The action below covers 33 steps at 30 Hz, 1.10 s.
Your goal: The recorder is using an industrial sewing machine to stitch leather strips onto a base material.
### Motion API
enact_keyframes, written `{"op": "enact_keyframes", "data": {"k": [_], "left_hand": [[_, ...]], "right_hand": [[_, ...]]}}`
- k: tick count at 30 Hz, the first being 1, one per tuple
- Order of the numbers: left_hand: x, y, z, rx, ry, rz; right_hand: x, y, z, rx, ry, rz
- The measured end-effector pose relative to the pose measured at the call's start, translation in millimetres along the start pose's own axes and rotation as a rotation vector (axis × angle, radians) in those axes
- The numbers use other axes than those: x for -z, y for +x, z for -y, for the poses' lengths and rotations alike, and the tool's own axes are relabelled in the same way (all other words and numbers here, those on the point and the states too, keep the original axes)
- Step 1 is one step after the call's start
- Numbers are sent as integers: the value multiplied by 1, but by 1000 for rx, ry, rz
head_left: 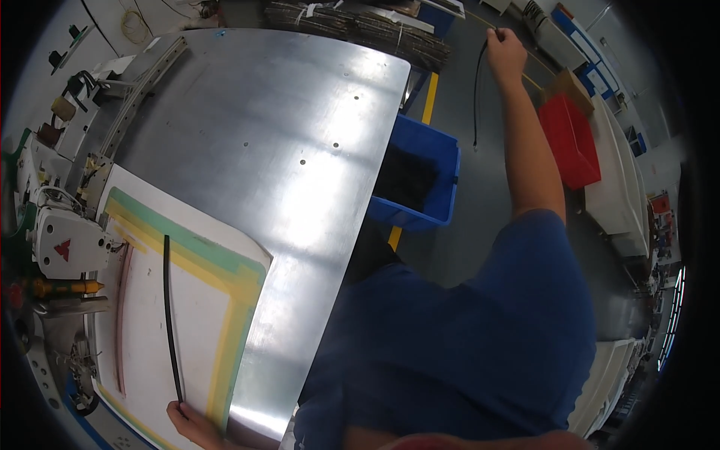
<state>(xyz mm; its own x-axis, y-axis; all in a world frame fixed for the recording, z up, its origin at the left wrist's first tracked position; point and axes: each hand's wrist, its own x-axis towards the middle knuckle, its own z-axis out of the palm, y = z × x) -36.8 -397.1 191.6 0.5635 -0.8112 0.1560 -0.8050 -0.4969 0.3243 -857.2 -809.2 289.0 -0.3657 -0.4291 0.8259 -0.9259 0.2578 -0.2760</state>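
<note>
A thin black strip (pixel 170 315) lies lengthwise over a white board (pixel 195 307) edged with green and yellow tape. My left hand (pixel 193 426) is at the near end of this strip, its fingers closed on it; part of the hand is cut off by the lower edge. Far out to the right, my right hand (pixel 507 56) is raised over the floor with the arm stretched out. A second thin black strip (pixel 477 94) hangs down from its closed fingers, its lower end free in the air.
A shiny metal table (pixel 300 195) extends beyond the board. White machine parts (pixel 75 244) stand along its left. Past the right edge, a blue bin (pixel 420 216) holds dark material. Further right are a red bin (pixel 570 142) and a cardboard box (pixel 574 91). Stacked bundles (pixel 360 34) lie behind.
</note>
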Motion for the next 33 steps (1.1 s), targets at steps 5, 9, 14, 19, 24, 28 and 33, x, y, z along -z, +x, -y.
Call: {"op": "enact_keyframes", "data": {"k": [5, 9, 14, 19, 24, 28, 33], "left_hand": [[5, 1, -16, 50, -11, 27], [-15, 2, 32, -17, -53, -51], [-15, -2, 16, -82, -80, -81], [-15, 4, 6, -97, -73, -16], [-14, 6, -12, -146, -138, -35], [-16, 1, -6, -105, -128, -46], [-14, 4, -22, -168, -89, -29]], "right_hand": [[-39, -51, -45, -355, -16, 319], [-50, -75, -61, -788, 375, 360], [-50, -78, -98, -775, 146, 218], [-43, -68, -34, -519, 231, 133], [-54, -90, 91, -217, 554, 314], [-30, -125, 181, 4, 657, 546], [-8, -167, 208, 258, 800, 710]]}}
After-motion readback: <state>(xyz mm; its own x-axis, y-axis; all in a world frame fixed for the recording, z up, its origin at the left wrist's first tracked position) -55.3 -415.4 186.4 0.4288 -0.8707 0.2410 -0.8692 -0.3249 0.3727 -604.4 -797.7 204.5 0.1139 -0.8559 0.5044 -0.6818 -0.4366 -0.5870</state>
